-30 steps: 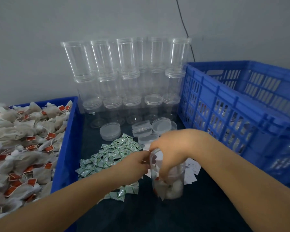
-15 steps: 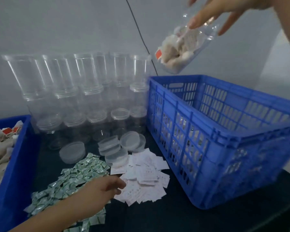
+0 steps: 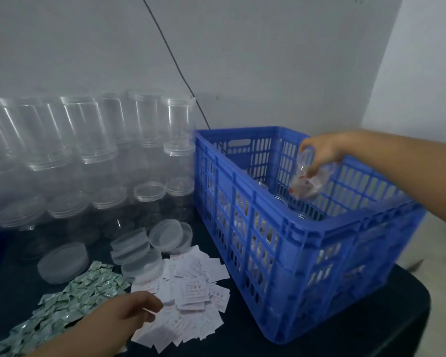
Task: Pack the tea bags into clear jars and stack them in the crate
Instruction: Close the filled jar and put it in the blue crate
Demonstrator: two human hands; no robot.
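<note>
My right hand (image 3: 323,149) grips the top of a clear jar (image 3: 307,181) filled with tea bags and holds it tilted inside the blue crate (image 3: 289,243), above other jars that stand on the crate's floor. My left hand (image 3: 129,311) hovers low over the dark table with its fingers loosely curled, holding nothing. It sits between a heap of small green sachets (image 3: 70,300) and a spread of white paper slips (image 3: 191,292).
Empty clear jars (image 3: 88,161) are stacked in rows against the wall at the left. Several loose clear lids (image 3: 137,248) lie in front of them. A black cable (image 3: 173,63) runs down the wall behind the crate. The table's right edge lies just past the crate.
My right hand has brought the filled jar down from high above the crate into it. My left hand has stayed near the sachets and paper slips.
</note>
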